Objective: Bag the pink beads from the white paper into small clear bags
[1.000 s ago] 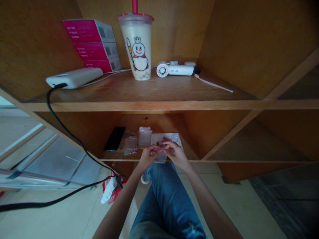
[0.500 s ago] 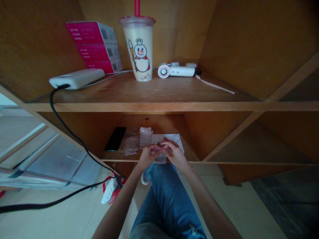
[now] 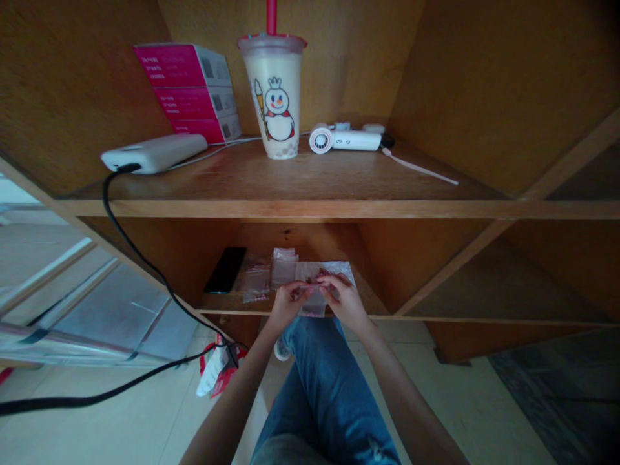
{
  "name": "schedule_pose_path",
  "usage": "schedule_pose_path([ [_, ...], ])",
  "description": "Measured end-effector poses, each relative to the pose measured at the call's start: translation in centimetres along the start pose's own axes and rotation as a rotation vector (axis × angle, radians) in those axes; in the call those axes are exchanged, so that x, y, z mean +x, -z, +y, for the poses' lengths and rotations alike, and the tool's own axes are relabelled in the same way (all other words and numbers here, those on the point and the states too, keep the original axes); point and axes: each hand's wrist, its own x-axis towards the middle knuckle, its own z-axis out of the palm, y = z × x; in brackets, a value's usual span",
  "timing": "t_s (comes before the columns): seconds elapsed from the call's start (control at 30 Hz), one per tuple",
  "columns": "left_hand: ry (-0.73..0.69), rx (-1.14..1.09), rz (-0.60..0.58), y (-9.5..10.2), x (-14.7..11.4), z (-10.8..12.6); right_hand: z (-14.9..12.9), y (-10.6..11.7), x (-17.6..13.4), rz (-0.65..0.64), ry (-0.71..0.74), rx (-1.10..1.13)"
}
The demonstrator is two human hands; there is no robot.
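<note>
A small clear zip bag (image 3: 314, 306) hangs between my hands at the front edge of the lower shelf. My left hand (image 3: 289, 301) pinches its upper edge from the left, and my right hand (image 3: 343, 298) pinches the same edge from the right. Behind my fingers, small dark red pieces (image 3: 323, 272) lie on a larger clear plastic sheet or bag (image 3: 346, 267); they are too small to make out. To the left lie a stack of clear bags (image 3: 284, 266) and more small bags (image 3: 256, 283) with reddish bits at their lower edge.
A black phone (image 3: 226, 270) lies left on the lower shelf. Above stand a drink cup (image 3: 276, 97), pink boxes (image 3: 186, 103), a white power bank (image 3: 155, 154) and a small handheld fan (image 3: 346, 139). A black cable (image 3: 130, 239) hangs down the left side.
My hands have drawn slightly apart along the bag's upper edge, which now looks straighter between them. The whole view has shifted slightly; the shelf items stay put.
</note>
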Motion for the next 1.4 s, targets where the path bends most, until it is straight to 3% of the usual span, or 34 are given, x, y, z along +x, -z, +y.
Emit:
schedule_pose_path([
  [0.93,0.068,-0.004,0.051,0.3,-0.9,-0.3,0.9,-0.3,-0.3,0.017,-0.010,-0.004],
  [1.27,0.057,-0.052,0.060,0.7,-1.1,-0.8,0.9,-0.4,0.0,0.029,-0.029,0.113],
  [1.4,0.058,-0.043,0.155,1.8,-1.1,-0.7,1.2,-0.2,0.2,0.016,-0.037,0.175],
])
